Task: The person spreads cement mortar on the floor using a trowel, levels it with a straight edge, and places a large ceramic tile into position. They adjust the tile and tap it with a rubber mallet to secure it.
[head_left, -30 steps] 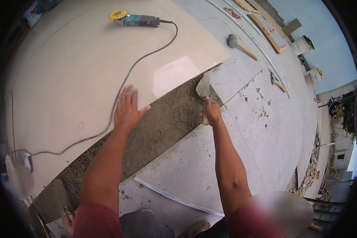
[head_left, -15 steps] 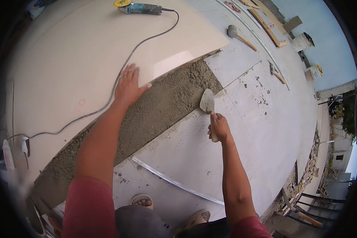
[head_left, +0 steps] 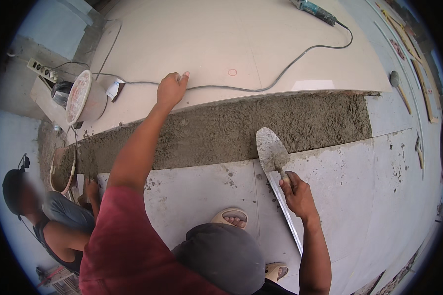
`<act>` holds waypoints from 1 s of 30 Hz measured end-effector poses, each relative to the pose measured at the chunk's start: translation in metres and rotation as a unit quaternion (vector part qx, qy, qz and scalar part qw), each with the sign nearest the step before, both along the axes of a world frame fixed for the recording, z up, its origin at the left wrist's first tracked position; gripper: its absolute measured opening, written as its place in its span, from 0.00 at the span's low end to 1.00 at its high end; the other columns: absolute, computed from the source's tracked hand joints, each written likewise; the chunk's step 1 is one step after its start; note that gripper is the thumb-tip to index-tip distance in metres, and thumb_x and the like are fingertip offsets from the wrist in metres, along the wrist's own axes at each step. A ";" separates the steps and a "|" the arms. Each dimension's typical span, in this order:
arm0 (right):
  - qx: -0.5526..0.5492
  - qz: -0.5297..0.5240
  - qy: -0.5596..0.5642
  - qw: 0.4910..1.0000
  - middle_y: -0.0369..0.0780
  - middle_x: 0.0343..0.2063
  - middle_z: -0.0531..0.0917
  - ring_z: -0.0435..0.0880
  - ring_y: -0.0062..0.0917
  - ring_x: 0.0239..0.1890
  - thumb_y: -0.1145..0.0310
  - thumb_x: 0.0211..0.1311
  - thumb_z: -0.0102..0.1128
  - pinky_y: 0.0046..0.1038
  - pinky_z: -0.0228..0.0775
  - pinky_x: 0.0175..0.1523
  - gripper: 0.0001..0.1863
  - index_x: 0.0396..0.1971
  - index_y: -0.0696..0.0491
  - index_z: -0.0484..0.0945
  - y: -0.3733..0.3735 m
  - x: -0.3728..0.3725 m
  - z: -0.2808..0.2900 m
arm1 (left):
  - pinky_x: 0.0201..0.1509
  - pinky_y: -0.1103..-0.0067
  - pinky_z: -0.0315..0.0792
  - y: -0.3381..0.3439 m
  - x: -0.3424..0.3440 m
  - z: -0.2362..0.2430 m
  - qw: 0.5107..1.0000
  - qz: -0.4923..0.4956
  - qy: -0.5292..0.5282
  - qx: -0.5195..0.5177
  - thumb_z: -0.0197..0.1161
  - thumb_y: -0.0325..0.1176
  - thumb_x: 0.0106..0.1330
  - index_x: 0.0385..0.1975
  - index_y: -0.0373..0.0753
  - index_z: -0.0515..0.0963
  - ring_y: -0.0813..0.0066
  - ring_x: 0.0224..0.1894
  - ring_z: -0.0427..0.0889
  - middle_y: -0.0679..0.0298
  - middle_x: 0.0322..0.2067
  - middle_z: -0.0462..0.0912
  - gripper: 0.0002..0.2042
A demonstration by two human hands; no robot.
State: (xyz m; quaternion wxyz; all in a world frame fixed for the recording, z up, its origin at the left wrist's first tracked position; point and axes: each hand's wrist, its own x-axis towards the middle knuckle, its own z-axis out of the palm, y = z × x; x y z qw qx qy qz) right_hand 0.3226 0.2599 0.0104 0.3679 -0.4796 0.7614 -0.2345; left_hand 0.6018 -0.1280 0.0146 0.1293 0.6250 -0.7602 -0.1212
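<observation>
My left hand (head_left: 173,89) is over the cream tile (head_left: 206,49) beside a grey power cord (head_left: 246,90), fingers curled; whatever they hold, if anything, is hidden. My right hand (head_left: 297,194) grips the handle of a mortar-smeared trowel (head_left: 271,147). The blade is at the lower edge of a strip of wet grey mortar (head_left: 206,125) that runs between the cream tiles and the grey tiles (head_left: 330,182). A long metal straightedge (head_left: 285,214) lies on the grey tiles under the trowel.
A co-worker (head_left: 59,231) crouches at left near a tub (head_left: 63,174). A bucket (head_left: 88,101) and power strip (head_left: 42,70) sit upper left. An angle grinder (head_left: 315,12) lies at top. A mallet (head_left: 398,86), hammer (head_left: 419,152) and boards (head_left: 423,88) are at right.
The view has swung left, bringing the co-worker and bucket into sight. My trowel has moved back from the mortar strip's far end. My left hand's fingers, earlier spread flat on the tile, are now curled.
</observation>
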 end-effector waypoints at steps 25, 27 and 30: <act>0.018 -0.121 -0.196 0.973 0.47 0.22 0.80 0.81 0.35 0.25 0.55 0.70 0.57 0.35 0.73 0.31 0.22 0.47 0.61 0.77 -0.095 0.066 -0.049 | 0.50 0.60 0.75 -0.001 0.034 -0.057 0.995 0.076 -0.045 -0.051 0.44 0.55 0.74 0.34 0.36 0.81 0.48 0.44 0.82 0.51 0.41 0.83 0.27; 0.050 -0.034 -0.095 0.994 0.55 0.30 0.84 0.86 0.48 0.36 0.57 0.71 0.55 0.43 0.77 0.42 0.20 0.48 0.59 0.77 -0.090 0.055 -0.040 | 0.49 0.59 0.74 -0.006 0.038 -0.066 0.993 0.077 -0.032 -0.083 0.45 0.56 0.74 0.33 0.36 0.81 0.46 0.43 0.82 0.47 0.39 0.83 0.27; 0.079 0.098 0.074 0.989 0.56 0.36 0.84 0.85 0.53 0.41 0.57 0.71 0.51 0.46 0.78 0.46 0.20 0.53 0.57 0.74 -0.071 0.071 -0.024 | 0.50 0.59 0.74 0.000 0.046 -0.071 0.992 0.081 -0.057 -0.073 0.45 0.56 0.74 0.34 0.36 0.81 0.47 0.44 0.82 0.49 0.40 0.83 0.27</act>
